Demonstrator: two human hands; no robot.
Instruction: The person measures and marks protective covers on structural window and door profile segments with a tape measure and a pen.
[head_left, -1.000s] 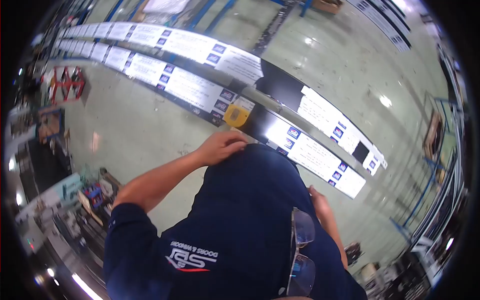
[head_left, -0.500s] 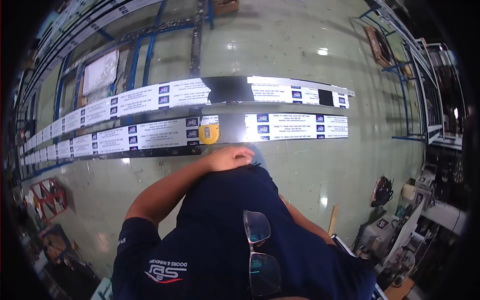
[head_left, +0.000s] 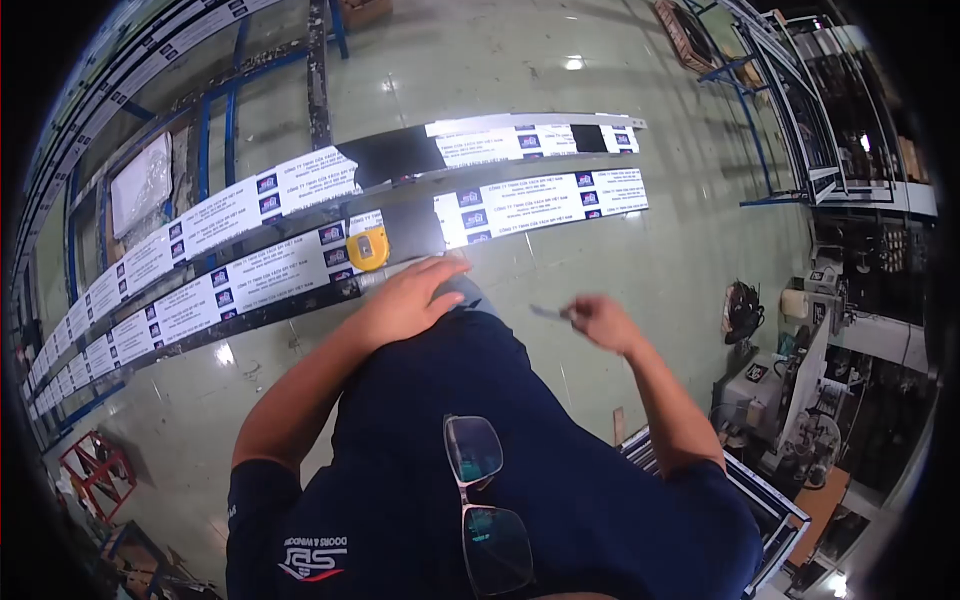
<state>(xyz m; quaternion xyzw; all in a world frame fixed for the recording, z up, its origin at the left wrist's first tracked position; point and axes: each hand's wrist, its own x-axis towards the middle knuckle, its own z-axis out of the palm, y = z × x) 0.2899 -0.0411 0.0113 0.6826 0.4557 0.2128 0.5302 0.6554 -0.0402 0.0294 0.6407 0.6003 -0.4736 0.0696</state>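
Observation:
My left hand (head_left: 420,293) lies over a grey-blue patch of cloth (head_left: 468,298) by the front of my body, its fingers loosely extended and holding nothing. Just beyond it is the nearer film-covered profile (head_left: 545,208), with a yellow tape measure (head_left: 368,249) resting on it. A bare grey stretch (head_left: 415,232) shows between pieces of its printed film. Off to the right, my right hand (head_left: 604,323) is closed on a thin grey, blade-like tool (head_left: 548,313). Motion blur hides the exact kind of tool.
A second film-covered profile (head_left: 490,148) runs behind the first, with black gaps in its film. Blue metal frames (head_left: 230,130) stand under and behind at left. A red metal stand (head_left: 97,474) is at lower left, machinery (head_left: 760,390) at right.
My right hand has come into view on the right with the thin tool. The view has turned, so the profiles appear more tilted and further left. My left hand remains near the cloth.

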